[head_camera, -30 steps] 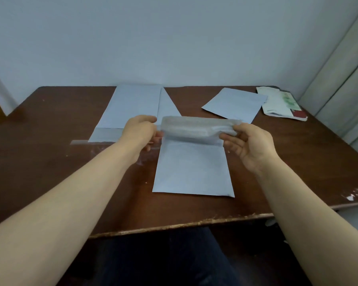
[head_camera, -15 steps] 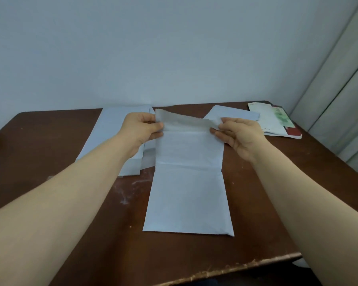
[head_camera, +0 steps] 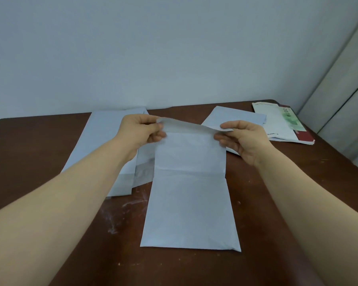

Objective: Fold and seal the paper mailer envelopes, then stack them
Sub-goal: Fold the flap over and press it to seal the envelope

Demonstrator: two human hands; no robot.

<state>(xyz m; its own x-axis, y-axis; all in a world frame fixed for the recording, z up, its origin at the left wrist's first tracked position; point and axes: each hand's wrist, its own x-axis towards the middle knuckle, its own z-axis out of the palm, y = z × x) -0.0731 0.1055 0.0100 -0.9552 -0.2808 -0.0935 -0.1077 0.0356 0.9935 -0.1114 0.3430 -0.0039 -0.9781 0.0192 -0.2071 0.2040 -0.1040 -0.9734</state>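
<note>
Now both hands, left and right, pinch the mailer's far flap corners; its long axis runs from the fingers toward the body, lying on the table.

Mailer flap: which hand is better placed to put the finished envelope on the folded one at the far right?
Right. The right hand grips the flap corner beside the folded envelope; the left hand would cross the mailer.

My left hand: bare, no rings.
My right hand: bare, no rings.
My forearms: uncovered, no sleeves.
</note>
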